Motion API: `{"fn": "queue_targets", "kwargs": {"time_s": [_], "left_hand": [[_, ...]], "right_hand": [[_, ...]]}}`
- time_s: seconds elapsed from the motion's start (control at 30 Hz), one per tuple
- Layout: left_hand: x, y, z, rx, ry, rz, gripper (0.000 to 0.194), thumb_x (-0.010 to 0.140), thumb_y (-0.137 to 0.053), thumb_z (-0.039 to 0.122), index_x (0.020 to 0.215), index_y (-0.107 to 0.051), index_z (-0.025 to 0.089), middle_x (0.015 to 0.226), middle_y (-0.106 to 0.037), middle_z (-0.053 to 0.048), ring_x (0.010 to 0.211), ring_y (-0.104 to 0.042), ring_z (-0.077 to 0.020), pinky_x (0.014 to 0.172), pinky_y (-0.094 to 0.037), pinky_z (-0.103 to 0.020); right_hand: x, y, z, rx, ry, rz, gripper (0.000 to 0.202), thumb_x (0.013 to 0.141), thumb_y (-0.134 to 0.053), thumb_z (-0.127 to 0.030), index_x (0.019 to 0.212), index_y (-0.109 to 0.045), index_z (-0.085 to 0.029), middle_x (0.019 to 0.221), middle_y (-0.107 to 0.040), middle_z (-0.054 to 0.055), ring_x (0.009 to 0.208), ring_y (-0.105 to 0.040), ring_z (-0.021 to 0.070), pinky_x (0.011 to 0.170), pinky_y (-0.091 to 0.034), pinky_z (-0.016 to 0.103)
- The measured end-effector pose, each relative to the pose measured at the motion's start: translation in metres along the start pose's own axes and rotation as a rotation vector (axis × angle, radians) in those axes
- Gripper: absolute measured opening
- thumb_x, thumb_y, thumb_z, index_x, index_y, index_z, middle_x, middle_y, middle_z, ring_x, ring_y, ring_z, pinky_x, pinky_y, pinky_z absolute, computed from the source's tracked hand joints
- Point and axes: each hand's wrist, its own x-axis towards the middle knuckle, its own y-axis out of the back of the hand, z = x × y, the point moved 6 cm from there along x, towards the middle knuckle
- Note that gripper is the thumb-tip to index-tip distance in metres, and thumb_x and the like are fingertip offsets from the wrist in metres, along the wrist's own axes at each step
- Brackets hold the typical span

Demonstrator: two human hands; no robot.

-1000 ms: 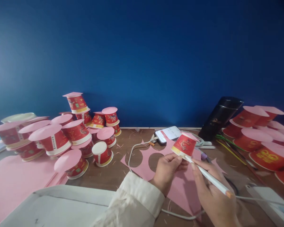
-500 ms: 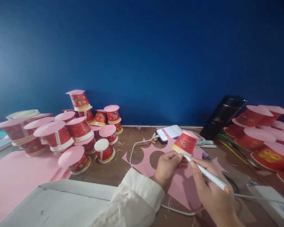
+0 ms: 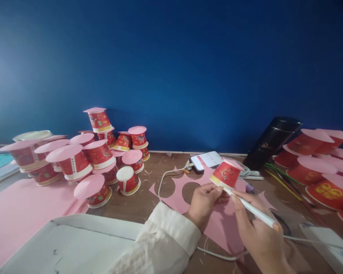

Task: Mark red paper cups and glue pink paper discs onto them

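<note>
A red paper cup point(image 3: 226, 173) with a dragon print and a pink top is tilted above a cut pink sheet point(image 3: 218, 228). My left hand point(image 3: 205, 203) pinches the cup's pale rim from the lower left. In my right hand point(image 3: 255, 224) is a white pen-like tool point(image 3: 255, 210) with an orange end. Its tip touches or nearly touches the cup rim beside my left fingertips. The exact contact is too small to tell.
Red cups with pink discs point(image 3: 65, 158) are stacked at the left, more point(image 3: 328, 190) at the right. A phone point(image 3: 207, 160) and a leaning black bottle point(image 3: 270, 142) stand near the blue wall. A white cable point(image 3: 160, 182) crosses the table. Front left lies a white tray-like piece point(image 3: 94, 247).
The view has shifted slightly, so the things on the table appear a little further right. Both hands keep their hold on the cup and the tool.
</note>
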Motion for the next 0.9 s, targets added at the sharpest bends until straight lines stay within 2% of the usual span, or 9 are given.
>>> {"fn": "queue_targets", "kwargs": {"time_s": [0.07, 0.27, 0.5, 0.63, 0.77, 0.9], "left_hand": [[-0.001, -0.001, 0.0, -0.029, 0.001, 0.006, 0.045, 0.061, -0.09, 0.046, 0.079, -0.074, 0.008, 0.074, -0.07, -0.008, 0.069, -0.065, -0.0146, 0.077, -0.052, -0.029], [-0.006, -0.004, 0.001, -0.099, 0.068, 0.039, 0.049, 0.058, -0.091, 0.044, 0.084, -0.076, 0.005, 0.076, -0.071, -0.011, 0.068, -0.065, -0.0135, 0.076, -0.053, -0.027], [-0.005, -0.005, 0.003, -0.11, 0.056, 0.026, 0.048, 0.056, -0.093, 0.044, 0.08, -0.075, 0.007, 0.074, -0.071, -0.009, 0.068, -0.066, -0.0142, 0.075, -0.053, -0.027], [-0.005, -0.004, 0.001, -0.088, 0.055, 0.026, 0.05, 0.058, -0.092, 0.046, 0.083, -0.075, 0.006, 0.075, -0.072, -0.01, 0.067, -0.066, -0.0128, 0.076, -0.052, -0.027], [-0.005, -0.004, 0.001, -0.092, 0.043, 0.026, 0.05, 0.057, -0.092, 0.047, 0.08, -0.074, 0.007, 0.075, -0.072, -0.01, 0.069, -0.067, -0.0143, 0.074, -0.052, -0.026], [-0.005, -0.004, 0.001, -0.077, 0.046, 0.02, 0.05, 0.058, -0.091, 0.047, 0.083, -0.074, 0.007, 0.075, -0.072, -0.011, 0.069, -0.066, -0.014, 0.075, -0.052, -0.027]], "right_hand": [[0.001, 0.0, 0.0, 0.022, -0.003, -0.007, 0.014, 0.092, -0.059, -0.02, 0.104, -0.065, -0.019, 0.091, -0.071, 0.005, 0.081, -0.068, 0.0156, 0.076, -0.053, 0.027], [0.003, 0.01, 0.0, 0.022, 0.001, 0.076, 0.017, 0.092, -0.058, -0.018, 0.106, -0.065, -0.016, 0.093, -0.069, 0.008, 0.088, -0.067, 0.0185, 0.084, -0.053, 0.031], [-0.001, 0.005, 0.0, 0.004, 0.027, 0.019, 0.014, 0.091, -0.06, -0.02, 0.104, -0.066, -0.017, 0.091, -0.07, 0.006, 0.084, -0.066, 0.0171, 0.081, -0.051, 0.031], [-0.001, 0.006, 0.002, -0.05, 0.027, 0.04, 0.013, 0.093, -0.058, -0.021, 0.103, -0.066, -0.017, 0.091, -0.071, 0.007, 0.088, -0.066, 0.0188, 0.088, -0.049, 0.034], [-0.001, 0.005, 0.003, -0.047, 0.025, 0.008, 0.012, 0.093, -0.059, -0.024, 0.1, -0.066, -0.017, 0.088, -0.07, 0.006, 0.083, -0.065, 0.0171, 0.082, -0.05, 0.031], [0.0, 0.005, 0.003, -0.034, 0.03, 0.025, 0.013, 0.093, -0.058, -0.023, 0.101, -0.066, -0.017, 0.09, -0.071, 0.006, 0.087, -0.066, 0.0178, 0.087, -0.05, 0.032]]}}
